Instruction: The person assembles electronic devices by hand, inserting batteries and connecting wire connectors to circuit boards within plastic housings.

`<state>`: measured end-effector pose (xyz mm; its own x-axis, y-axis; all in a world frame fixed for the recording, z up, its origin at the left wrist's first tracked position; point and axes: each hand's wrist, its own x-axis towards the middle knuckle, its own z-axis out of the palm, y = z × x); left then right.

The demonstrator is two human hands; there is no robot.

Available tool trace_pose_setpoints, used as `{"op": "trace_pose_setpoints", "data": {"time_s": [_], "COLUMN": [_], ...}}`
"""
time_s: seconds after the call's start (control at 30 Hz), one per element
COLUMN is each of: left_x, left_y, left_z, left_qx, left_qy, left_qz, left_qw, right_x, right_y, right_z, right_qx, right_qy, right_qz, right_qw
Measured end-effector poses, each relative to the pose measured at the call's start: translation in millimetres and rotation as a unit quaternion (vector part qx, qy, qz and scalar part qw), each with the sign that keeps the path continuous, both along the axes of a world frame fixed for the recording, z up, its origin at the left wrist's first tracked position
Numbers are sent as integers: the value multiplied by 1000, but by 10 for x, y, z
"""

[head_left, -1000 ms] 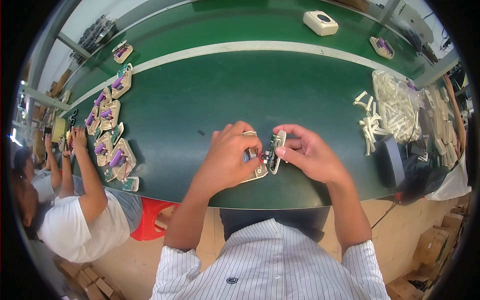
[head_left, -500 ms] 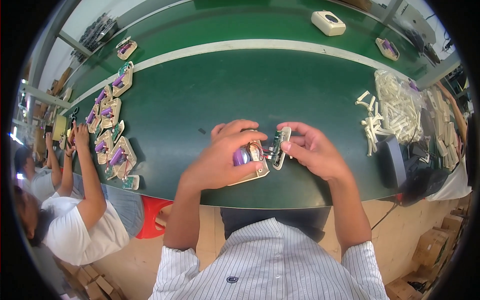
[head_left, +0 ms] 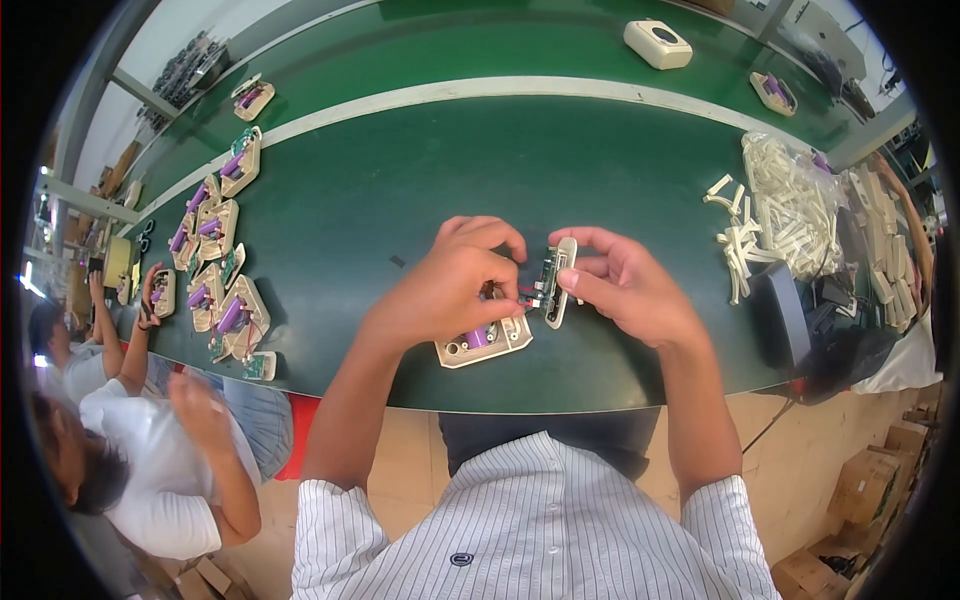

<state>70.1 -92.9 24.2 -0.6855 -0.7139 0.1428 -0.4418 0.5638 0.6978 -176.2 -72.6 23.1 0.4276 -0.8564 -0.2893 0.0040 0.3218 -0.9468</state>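
My right hand (head_left: 635, 287) grips a narrow cream cover (head_left: 566, 290) between thumb and fingers, tilted up on its edge. A green circuit board (head_left: 548, 272) sits on the cover's left side. Thin red and dark wires (head_left: 531, 298) lead from the board toward my left hand (head_left: 455, 275), whose thumb and forefinger are pinched on them; the exact spot is partly hidden by the fingers. Below my left hand, a cream plastic housing (head_left: 500, 349) lies on the green table with a purple battery cell (head_left: 477, 337) inside. Its upper part is hidden by my hand.
Several open housings with purple cells (head_left: 232, 316) lie on the left beside a co-worker (head_left: 160, 460). On the right are a bag of white plastic parts (head_left: 795, 205), loose white pieces (head_left: 738, 245) and a dark grey box (head_left: 783, 315). A cream device (head_left: 657, 45) stands beyond the pale divider.
My left hand has come off the housing, which now lies on the table, and pinches the wires. My right hand still holds the cover. The co-worker's arm has drawn back.
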Motion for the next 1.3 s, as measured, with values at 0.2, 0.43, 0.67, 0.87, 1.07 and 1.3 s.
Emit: {"op": "trace_pose_setpoints", "data": {"time_s": [0.2,0.43,0.67,0.87,1.07,1.3], "left_x": [-173,-189,-120,-23,55,43], "left_y": [-2,55,-32,-79,-38,551], "left_z": [111,28,-147,-101,-60,79], "left_qx": [9,-72,-29,52,164,-110], "left_qy": [-77,-100,-48,18,46,-73], "left_qz": [51,56,35,27,43,149], "left_qw": [996,991,998,998,984,980], "right_x": [-1,-4,2,-36,-16,92], "right_y": [-9,1,8,-12,-25,-6], "right_z": [85,131,104,31,-88,-110], "right_qx": [32,34,14,-5,-10,-17], "right_qy": [6,27,13,23,28,46], "right_qz": [19,18,26,29,15,8], "right_qw": [999,999,999,999,999,999]}}
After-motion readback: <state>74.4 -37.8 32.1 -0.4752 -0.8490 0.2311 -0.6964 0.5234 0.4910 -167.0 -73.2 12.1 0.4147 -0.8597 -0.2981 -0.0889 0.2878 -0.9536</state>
